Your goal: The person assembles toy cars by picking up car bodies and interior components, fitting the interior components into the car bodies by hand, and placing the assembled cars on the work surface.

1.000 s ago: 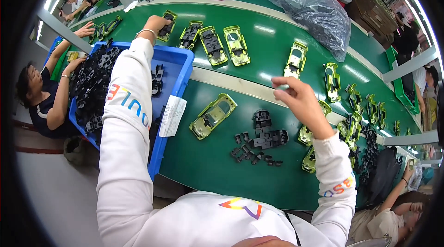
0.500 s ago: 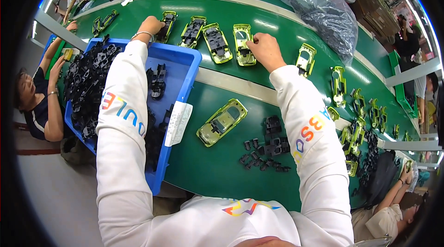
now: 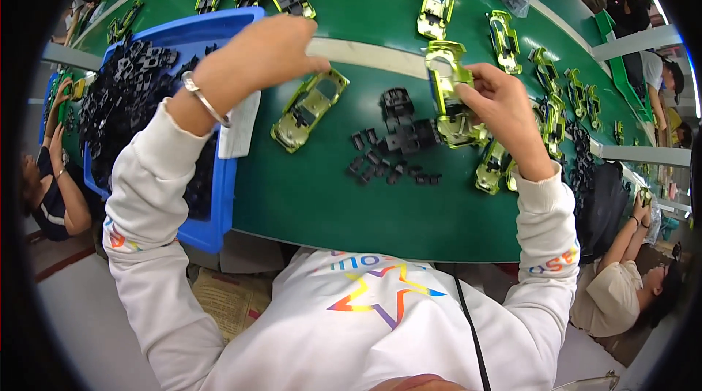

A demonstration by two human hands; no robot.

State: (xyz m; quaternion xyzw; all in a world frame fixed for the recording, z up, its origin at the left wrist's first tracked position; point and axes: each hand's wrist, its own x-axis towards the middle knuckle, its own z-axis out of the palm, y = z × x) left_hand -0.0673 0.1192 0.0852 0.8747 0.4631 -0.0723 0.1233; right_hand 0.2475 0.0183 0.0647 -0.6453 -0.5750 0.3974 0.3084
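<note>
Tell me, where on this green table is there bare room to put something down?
The green table is bare along its near edge, between the blue bin and the small black parts. Another bare strip lies beyond the pale band, left of the far car shell. It is crowded around the right hand and further right.

White sweatshirt (image 3: 380, 332), rainbow star, wrist bangle (image 3: 205, 100)

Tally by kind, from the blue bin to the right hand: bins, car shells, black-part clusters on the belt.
Blue bin: 1
Car shells: 2 (loose shell; held shell in right hand)
Black-part cluster: 1
Total: 4
</note>
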